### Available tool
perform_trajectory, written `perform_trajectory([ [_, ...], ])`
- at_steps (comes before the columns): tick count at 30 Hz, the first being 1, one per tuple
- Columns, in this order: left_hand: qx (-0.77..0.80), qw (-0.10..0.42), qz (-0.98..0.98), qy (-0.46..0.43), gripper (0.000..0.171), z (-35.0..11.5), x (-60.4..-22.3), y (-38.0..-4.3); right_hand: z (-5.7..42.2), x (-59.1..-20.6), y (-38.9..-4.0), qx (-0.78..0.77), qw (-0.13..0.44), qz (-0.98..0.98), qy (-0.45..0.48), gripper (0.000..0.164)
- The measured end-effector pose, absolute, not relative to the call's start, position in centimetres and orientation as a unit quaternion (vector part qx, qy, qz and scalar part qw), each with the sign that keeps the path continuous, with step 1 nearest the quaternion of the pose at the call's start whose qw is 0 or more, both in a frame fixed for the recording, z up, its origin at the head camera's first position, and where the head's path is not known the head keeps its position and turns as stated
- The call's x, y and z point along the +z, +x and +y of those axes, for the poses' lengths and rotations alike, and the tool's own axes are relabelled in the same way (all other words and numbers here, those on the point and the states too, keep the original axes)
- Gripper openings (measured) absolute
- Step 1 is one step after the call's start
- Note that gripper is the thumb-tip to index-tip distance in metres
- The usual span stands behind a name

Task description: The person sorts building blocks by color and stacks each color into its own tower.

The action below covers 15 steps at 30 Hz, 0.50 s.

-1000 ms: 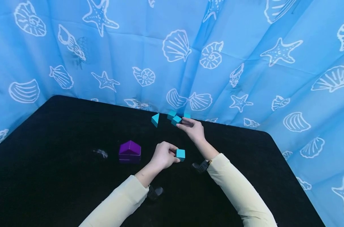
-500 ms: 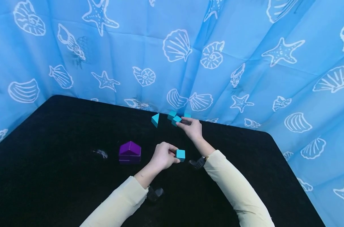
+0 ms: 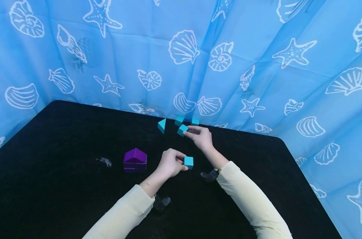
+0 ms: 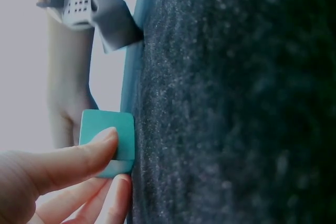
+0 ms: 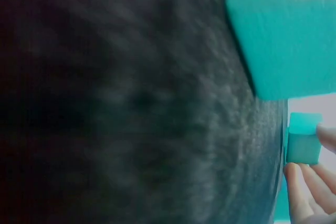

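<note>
My left hand [image 3: 170, 163] pinches a teal cube [image 3: 188, 162] between thumb and fingers near the middle of the black table. In the left wrist view the thumb lies across one face of that cube [image 4: 126, 137], with fingertips under its lower edge. Farther back, my right hand [image 3: 201, 136] grips a second teal cube [image 3: 182, 130] by its right side. The right wrist view has this cube [image 5: 303, 148] between thumb and fingertips, low against the dark cloth. Behind it stand two more teal blocks, one to the left [image 3: 179, 120] and one to the right [image 3: 195, 121].
A teal triangular block [image 3: 161, 125] stands left of the teal group. Purple blocks [image 3: 135, 160], stacked under a peaked top, sit left of my left hand. A whitish mark [image 3: 104, 161] shows on the black tabletop [image 3: 64, 192]. A blue shell-print curtain [image 3: 157, 49] hangs along the back.
My right hand has drawn the second cube slightly toward me, away from the blocks behind it. The left hand keeps its cube in much the same place.
</note>
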<state>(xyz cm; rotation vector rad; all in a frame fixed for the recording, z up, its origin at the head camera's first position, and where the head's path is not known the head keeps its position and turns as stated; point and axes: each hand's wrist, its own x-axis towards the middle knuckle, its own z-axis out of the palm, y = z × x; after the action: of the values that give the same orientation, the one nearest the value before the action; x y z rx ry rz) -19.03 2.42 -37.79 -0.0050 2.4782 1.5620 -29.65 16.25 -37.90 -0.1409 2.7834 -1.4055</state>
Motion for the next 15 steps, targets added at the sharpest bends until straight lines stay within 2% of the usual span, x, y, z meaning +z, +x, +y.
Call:
perform_trajectory([
  [10, 0.518, 0.109, 0.849, 0.004, 0.031, 2.5, -37.8, -19.2, 17.7, -37.7, -26.9, -0.481, 0.062, 0.872, -0.068, 0.038],
  [15, 0.518, 0.109, 0.849, 0.008, 0.031, 2.6, -37.6, -19.2, 18.6, -37.6, -26.0, -0.492, 0.07, 0.865, -0.074, 0.038],
])
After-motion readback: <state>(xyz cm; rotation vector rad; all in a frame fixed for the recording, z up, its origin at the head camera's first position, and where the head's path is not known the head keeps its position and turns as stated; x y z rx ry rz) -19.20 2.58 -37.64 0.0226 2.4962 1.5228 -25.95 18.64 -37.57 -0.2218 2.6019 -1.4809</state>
